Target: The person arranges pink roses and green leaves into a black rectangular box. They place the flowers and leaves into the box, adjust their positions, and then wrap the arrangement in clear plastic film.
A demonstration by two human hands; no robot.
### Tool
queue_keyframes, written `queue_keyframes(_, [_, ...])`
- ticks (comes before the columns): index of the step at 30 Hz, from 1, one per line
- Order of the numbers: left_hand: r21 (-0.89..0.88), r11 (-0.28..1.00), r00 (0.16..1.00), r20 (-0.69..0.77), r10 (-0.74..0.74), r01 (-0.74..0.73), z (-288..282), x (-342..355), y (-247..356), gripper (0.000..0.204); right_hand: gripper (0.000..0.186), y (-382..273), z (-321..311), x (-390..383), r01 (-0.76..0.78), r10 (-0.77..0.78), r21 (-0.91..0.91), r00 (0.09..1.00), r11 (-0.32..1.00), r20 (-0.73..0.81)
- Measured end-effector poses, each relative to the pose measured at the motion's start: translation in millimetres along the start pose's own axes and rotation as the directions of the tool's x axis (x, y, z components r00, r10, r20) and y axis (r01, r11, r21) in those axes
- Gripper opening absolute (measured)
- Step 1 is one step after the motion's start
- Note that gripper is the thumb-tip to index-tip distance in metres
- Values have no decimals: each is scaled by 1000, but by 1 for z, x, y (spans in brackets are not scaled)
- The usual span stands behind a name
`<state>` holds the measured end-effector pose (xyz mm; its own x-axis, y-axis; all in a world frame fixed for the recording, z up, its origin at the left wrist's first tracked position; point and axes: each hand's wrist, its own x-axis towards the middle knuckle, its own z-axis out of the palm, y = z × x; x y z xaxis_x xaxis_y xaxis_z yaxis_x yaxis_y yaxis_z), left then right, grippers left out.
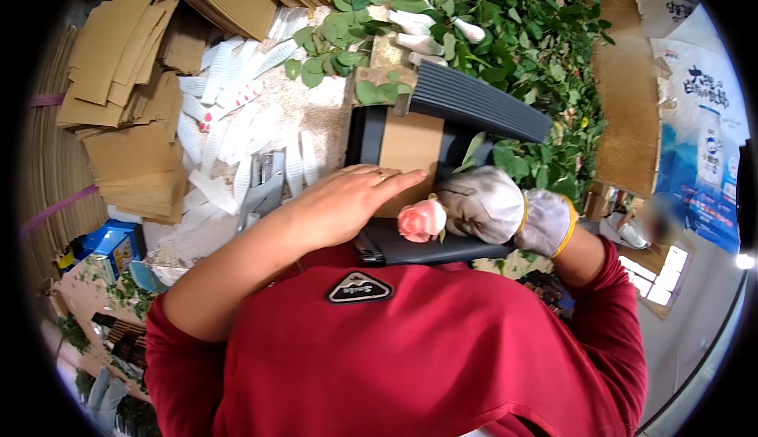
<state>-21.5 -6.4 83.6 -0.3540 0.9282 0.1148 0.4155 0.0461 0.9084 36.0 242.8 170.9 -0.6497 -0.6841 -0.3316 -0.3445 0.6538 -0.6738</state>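
A pink rose (421, 221) lies in my right hand (483, 204), which wears a white knit glove with a yellow cuff. Its bloom points left, and a few leaves (472, 151) stick up beyond the glove; most of the stem is hidden. My left hand (347, 198) is bare, its fingers stretched out flat over a brown cardboard sheet (410, 143). That sheet rests on a black holder (430, 252) close to my body. A dark ribbed panel (482, 99) slants across the holder's far side.
White foam net sleeves (225, 74) lie scattered at the left, beside stacked cardboard pieces (118, 50) and a grey metal piece (266, 196). Leafy stems (521, 34) are heaped at the far right, with netted blooms (414, 22) among them. A blue box (118, 243) stands at lower left.
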Motion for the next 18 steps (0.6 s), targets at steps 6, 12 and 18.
queue_keyframes(6, [93,994,994,95,53,-62,-7,-2,-3,37,33,-13,-9,-43,14,-61,-178,962,984,-266])
queue_keyframes(12, [164,979,989,107,102,-119,-3,-3,-5,23,36,-10,-6,-54,60,-131,-212,930,975,-342])
queue_keyframes(18, [132,984,991,85,106,-117,-4,-3,-6,32,34,-8,-5,-44,78,-142,-218,945,973,-295])
